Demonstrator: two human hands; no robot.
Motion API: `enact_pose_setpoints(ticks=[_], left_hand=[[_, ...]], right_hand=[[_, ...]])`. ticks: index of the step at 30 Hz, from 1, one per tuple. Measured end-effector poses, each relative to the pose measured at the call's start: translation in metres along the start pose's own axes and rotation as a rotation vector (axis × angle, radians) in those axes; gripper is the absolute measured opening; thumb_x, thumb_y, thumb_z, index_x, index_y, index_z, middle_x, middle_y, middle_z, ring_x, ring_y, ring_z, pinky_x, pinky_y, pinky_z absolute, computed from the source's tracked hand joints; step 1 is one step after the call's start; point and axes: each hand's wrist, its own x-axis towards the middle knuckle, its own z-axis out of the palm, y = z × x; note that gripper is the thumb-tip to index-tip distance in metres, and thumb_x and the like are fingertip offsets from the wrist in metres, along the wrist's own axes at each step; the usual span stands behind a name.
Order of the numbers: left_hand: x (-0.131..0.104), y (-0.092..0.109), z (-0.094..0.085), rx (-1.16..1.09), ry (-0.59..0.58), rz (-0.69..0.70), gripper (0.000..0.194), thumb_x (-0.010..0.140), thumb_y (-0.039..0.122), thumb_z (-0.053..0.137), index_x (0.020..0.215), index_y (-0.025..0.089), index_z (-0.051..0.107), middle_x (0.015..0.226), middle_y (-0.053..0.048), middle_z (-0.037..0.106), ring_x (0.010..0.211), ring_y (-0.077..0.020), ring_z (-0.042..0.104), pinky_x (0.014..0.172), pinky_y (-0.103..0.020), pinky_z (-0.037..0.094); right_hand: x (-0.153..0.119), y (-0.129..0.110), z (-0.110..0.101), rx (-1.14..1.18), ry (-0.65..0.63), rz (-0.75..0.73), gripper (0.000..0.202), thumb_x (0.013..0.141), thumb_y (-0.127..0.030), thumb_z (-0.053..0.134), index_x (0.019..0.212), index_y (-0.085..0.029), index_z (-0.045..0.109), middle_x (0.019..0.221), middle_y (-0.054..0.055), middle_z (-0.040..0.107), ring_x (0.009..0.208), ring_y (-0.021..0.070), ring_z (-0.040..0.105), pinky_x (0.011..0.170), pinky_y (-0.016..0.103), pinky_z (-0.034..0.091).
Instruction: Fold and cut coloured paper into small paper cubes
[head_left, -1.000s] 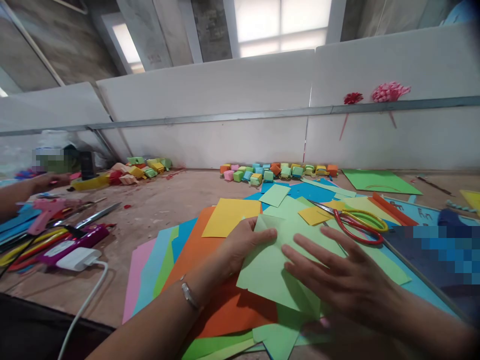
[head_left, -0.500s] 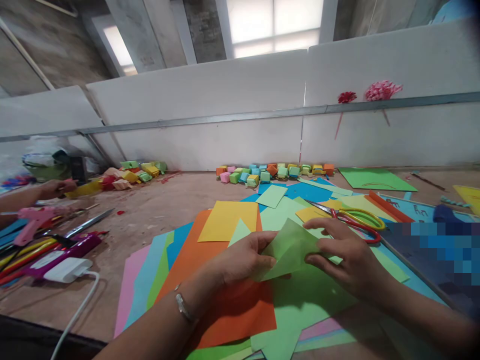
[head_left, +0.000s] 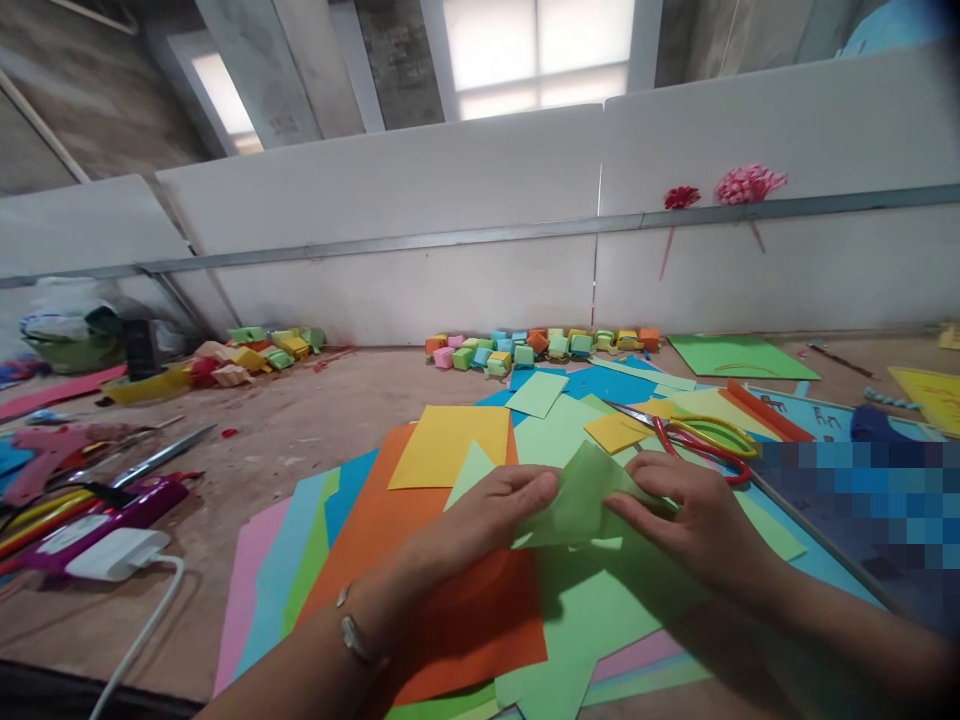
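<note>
A creased piece of light green paper is held between both hands above the sheets. My left hand pinches its left side, thumb on top. My right hand grips the right side between thumb and fingers. Beneath them lie an orange sheet, larger light green sheets and a yellow sheet. Just beyond my right hand, scissors with red and yellow handles rest on the paper pile near a small yellow-orange piece.
Small folded paper pieces line the wall, with another heap at left. A pink glue gun, a purple power strip and a white charger lie at left. A green sheet is at back right.
My right fingers have closed onto the green paper, whose shape has changed. Another person's hand at the far left has gone out of view. The view has shifted slightly.
</note>
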Motion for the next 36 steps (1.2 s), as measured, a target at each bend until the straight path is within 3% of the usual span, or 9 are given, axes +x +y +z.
enact_pose_setpoints(ticks=[4,7,10,13,16,19,25,31,36], left_hand=[[0.004,-0.002,0.004,0.185,0.076,0.071,0.033,0.072,0.037,0.077,0.096,0.015,0.075,0.082,-0.006,0.068,0.071,-0.0166,0.057,0.064,-0.025,0.043],[0.008,-0.004,0.006,0.235,0.160,0.051,0.024,0.072,0.030,0.072,0.088,0.014,0.077,0.071,-0.004,0.066,0.059,-0.0127,0.051,0.055,-0.023,0.036],[0.008,-0.005,0.006,0.259,0.142,0.044,0.023,0.072,0.026,0.068,0.089,0.014,0.078,0.069,-0.003,0.065,0.058,-0.0118,0.049,0.053,-0.022,0.034],[0.005,-0.007,0.007,0.309,0.107,0.037,0.023,0.075,0.022,0.063,0.091,0.015,0.078,0.068,-0.002,0.063,0.059,-0.0111,0.047,0.054,-0.022,0.033],[0.002,-0.010,0.009,0.335,0.063,0.025,0.025,0.077,0.019,0.060,0.095,0.017,0.078,0.070,-0.001,0.062,0.062,-0.0110,0.046,0.056,-0.021,0.033],[0.000,-0.012,0.011,0.327,0.032,0.007,0.027,0.077,0.018,0.059,0.097,0.018,0.077,0.073,-0.001,0.063,0.064,-0.0116,0.047,0.057,-0.022,0.034],[0.002,-0.011,0.013,0.314,0.008,-0.008,0.028,0.077,0.018,0.058,0.099,0.016,0.075,0.076,-0.002,0.064,0.067,-0.0123,0.049,0.059,-0.023,0.036],[-0.001,-0.007,0.012,0.481,0.136,-0.038,0.027,0.078,0.029,0.060,0.095,0.013,0.073,0.070,-0.002,0.063,0.062,-0.0130,0.047,0.055,-0.025,0.035],[-0.002,-0.001,0.012,0.467,0.224,-0.045,0.024,0.074,0.024,0.062,0.094,0.016,0.073,0.077,-0.003,0.067,0.070,-0.0164,0.056,0.063,-0.027,0.043]], right_hand=[[-0.002,-0.002,0.002,-0.027,0.004,-0.043,0.040,0.091,-0.029,0.056,0.056,-0.021,0.037,0.062,0.000,0.051,0.057,0.0120,0.050,0.054,0.023,0.041],[-0.002,-0.003,0.003,-0.064,0.009,-0.001,0.034,0.086,-0.028,0.060,0.059,-0.022,0.040,0.061,-0.001,0.053,0.055,0.0121,0.050,0.051,0.023,0.040],[0.000,-0.004,0.001,-0.070,0.025,0.095,0.017,0.079,-0.029,0.066,0.077,-0.021,0.052,0.065,-0.002,0.058,0.056,0.0129,0.054,0.051,0.024,0.043],[0.002,-0.006,-0.002,-0.014,0.026,0.091,0.021,0.081,-0.029,0.066,0.099,-0.020,0.060,0.074,0.001,0.065,0.064,0.0151,0.061,0.060,0.027,0.049],[0.003,-0.009,-0.004,0.031,0.019,0.065,0.008,0.086,-0.027,0.060,0.087,-0.020,0.064,0.075,0.003,0.067,0.067,0.0158,0.062,0.062,0.027,0.050],[0.003,-0.014,-0.004,0.115,0.021,0.099,0.016,0.088,-0.026,0.056,0.075,-0.020,0.062,0.070,0.002,0.067,0.064,0.0148,0.061,0.058,0.025,0.048],[0.003,-0.015,-0.003,0.147,-0.011,0.178,0.019,0.088,-0.026,0.052,0.071,-0.021,0.059,0.066,0.000,0.064,0.061,0.0140,0.059,0.055,0.024,0.045],[0.003,-0.004,-0.001,0.119,-0.075,0.258,0.022,0.092,-0.030,0.046,0.074,-0.021,0.054,0.067,-0.001,0.059,0.061,0.0141,0.054,0.056,0.026,0.042],[0.003,0.010,0.001,0.089,-0.048,0.304,0.023,0.095,-0.033,0.044,0.077,-0.021,0.053,0.067,-0.002,0.058,0.060,0.0140,0.054,0.056,0.026,0.041]])
